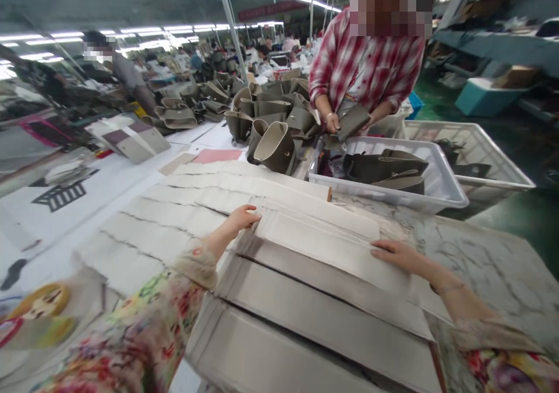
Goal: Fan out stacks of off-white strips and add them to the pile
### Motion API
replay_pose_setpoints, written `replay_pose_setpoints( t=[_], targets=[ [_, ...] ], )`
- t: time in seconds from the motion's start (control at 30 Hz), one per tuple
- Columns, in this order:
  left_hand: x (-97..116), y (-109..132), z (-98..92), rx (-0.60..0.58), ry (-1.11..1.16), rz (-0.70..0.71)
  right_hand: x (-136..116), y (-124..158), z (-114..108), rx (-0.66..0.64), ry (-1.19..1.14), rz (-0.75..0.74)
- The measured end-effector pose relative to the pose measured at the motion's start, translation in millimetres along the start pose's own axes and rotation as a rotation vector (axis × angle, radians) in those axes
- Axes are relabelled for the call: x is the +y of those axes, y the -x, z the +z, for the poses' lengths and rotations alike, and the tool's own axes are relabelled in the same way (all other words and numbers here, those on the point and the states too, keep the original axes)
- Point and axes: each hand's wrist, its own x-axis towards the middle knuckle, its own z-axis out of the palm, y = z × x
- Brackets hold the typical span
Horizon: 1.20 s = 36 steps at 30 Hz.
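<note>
A long cream panel (323,244) stretches between my two hands, over layered rows of similar strips. My left hand (243,218) pinches its far left end. At the right end, my right hand (398,255) grips the edge with its fingers laid along the top; its thumb is hidden. Nearer me lie wider beige-grey panels (323,297) in overlapping rows with dark gaps between them. Beyond and to the left, more cream strips (152,218) are spread in rows across the table. The panels' exact material cannot be made out.
Across the table, a person in a checked shirt (371,61) handles a dark olive piece above a white plastic crate (388,198). Olive bag-like pieces (275,148) crowd the table's far side. A yellow tape roll (46,303) lies at left; a second crate (498,169) stands right.
</note>
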Motion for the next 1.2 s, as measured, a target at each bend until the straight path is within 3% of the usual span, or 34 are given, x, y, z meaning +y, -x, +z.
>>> replay_pose_setpoints(
  t=[0.33, 0.57, 0.7, 0.8, 1.03, 1.2],
  targets=[
    [7, -49, 16.9, 0.172, -0.524, 0.188, 18, -44, -12, -0.020, 0.065, 0.007],
    [1, -48, 17.0, 0.205, -0.621, 0.249, 17, -63, -1, -0.026, 0.210, -0.044],
    [3, -45, 21.2, 0.228, -0.716, 0.455, 19, -69, 9, 0.025, 0.262, -0.018],
    [6, -44, 29.1, 0.176, -0.781, 0.594, 20, -69, 16, 0.073, 0.282, 0.002],
    [17, -45, 47.4, 0.122, -0.743, 0.412, 10, -59, 26, 0.255, 0.315, -0.063],
    [32, -38, 48.4, 0.059, -0.666, 0.378, -7, -46, 46, 0.346, 0.318, -0.121]
  ],
)
